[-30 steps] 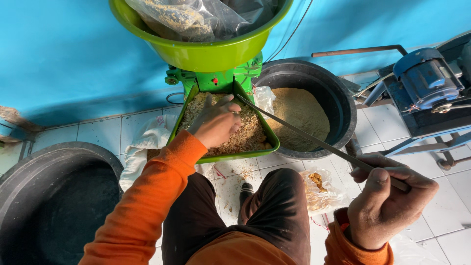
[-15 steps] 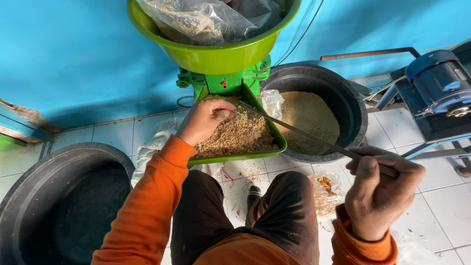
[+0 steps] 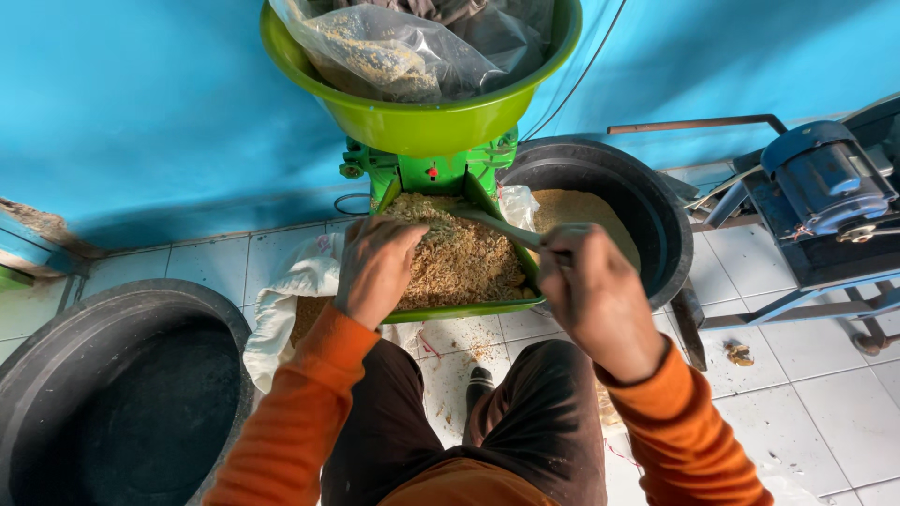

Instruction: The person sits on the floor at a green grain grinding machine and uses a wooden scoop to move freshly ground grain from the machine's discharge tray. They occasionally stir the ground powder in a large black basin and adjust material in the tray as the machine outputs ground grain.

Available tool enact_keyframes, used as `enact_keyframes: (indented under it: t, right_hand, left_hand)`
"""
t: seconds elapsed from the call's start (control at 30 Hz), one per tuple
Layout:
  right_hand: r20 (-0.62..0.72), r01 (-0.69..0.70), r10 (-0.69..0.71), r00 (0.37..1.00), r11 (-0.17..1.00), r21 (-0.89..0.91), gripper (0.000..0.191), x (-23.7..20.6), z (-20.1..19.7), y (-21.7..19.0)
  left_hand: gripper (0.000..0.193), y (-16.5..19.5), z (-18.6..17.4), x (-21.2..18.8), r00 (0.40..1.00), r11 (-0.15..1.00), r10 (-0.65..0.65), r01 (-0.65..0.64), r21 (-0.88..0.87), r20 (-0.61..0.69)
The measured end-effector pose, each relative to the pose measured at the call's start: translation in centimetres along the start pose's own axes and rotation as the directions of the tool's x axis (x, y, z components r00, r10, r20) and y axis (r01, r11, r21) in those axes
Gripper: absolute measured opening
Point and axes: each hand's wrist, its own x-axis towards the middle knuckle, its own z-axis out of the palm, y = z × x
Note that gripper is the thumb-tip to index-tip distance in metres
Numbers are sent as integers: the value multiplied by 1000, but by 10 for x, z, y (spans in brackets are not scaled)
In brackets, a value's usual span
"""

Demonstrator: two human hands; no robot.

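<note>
Nearest to us are our knees in dark trousers and our orange sleeves, above a white tiled floor with scattered crumbs. Our left hand lies palm down, fingers curled loosely, on the near left edge of the heap of coarse tan meal, touching it but gripping nothing that we can see. Our right hand is closed in a fist around the handle of a thin metal rod, whose far end reaches into the top of the heap. The meal fills a green tray (it slopes out from a green machine). To our left sits a dark round tub, and a white sack lies beside the tray. Behind the tray on the right, a black tub holds finer tan powder. Above, a green bowl carries a clear plastic bag of meal, against a blue wall. A blue motor stands far right.
</note>
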Motion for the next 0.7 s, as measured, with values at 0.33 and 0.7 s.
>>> enact_keyframes:
  t: [0.33, 0.7]
  right_hand:
    - [-1, 2, -2, 1000, 998, 55, 21, 12, 63, 7]
    - [-73, -40, 40, 996, 999, 3, 18, 15, 86, 6]
  left_hand:
    - [27, -21, -1, -26, 990, 995, -80, 73, -67, -116]
    - [36, -82, 17, 50, 882, 970, -211, 243, -24, 421]
